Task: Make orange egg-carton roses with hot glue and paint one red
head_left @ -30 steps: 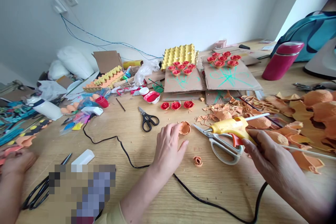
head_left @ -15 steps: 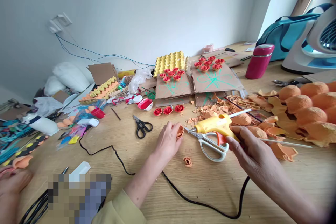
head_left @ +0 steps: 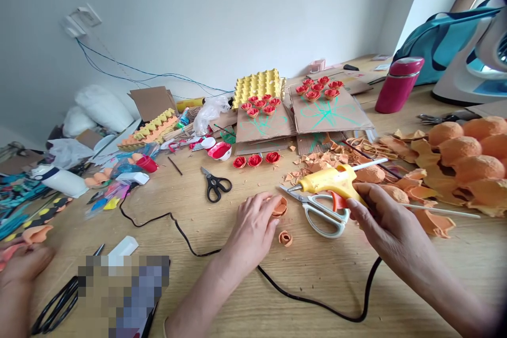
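Note:
My left hand (head_left: 253, 227) has its fingers and thumb closed on the left side of an orange egg-carton cup (head_left: 280, 207), just above or on the table; the contact is partly hidden. A small rolled carton rose (head_left: 285, 238) lies near my thumb. In my right hand (head_left: 382, 219) is a yellow hot glue gun (head_left: 327, 180), its nozzle pointing left towards the cup and a glue stick rising from its rear. White-handled scissors (head_left: 325, 221) lie beneath the gun. Black scissors (head_left: 216, 188) rest farther left.
Red painted roses (head_left: 254, 160) stand in a row before cardboard sheets (head_left: 332, 111) bearing more roses. Carton scraps (head_left: 312, 166) and an orange egg tray (head_left: 469, 158) are at right. A black cord (head_left: 312, 301) crosses the table. Another person's hand (head_left: 29, 264) is at left.
The view has shifted slightly. My left hand has turned flatter, with its back more upward, and more of the orange cup shows. My right hand still holds the glue gun much as before.

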Motion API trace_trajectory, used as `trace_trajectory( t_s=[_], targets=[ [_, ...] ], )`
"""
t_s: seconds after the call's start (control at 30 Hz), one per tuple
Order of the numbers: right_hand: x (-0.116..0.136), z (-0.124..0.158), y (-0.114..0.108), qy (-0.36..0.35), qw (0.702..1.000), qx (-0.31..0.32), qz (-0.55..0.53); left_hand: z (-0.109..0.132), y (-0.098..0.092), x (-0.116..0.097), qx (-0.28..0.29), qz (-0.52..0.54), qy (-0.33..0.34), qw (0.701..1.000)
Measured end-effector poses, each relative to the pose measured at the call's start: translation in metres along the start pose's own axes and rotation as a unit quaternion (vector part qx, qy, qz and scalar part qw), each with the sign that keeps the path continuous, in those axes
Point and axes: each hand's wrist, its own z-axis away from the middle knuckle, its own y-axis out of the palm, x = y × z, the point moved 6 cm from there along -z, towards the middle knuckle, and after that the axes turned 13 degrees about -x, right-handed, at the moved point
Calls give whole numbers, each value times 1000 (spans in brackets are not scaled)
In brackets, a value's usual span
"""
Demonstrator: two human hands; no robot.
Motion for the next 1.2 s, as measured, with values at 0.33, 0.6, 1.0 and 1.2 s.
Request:
trace_trajectory(
  t_s=[0.33,0.6,1.0,1.2],
  targets=[
    [3,2,1,28,999,20,-27,33,7,-24,-65,-13,35,997],
    [5,3,0,69,996,32,-42,29,-35,35,-177,-26,-71,981],
    [9,1,-4,90,996,29,-11,29,-37,106,-172,-66,-153,971],
    [11,0,-3,111,993,24,-27,3,-29,36,-84,-18,22,996]
  ],
)
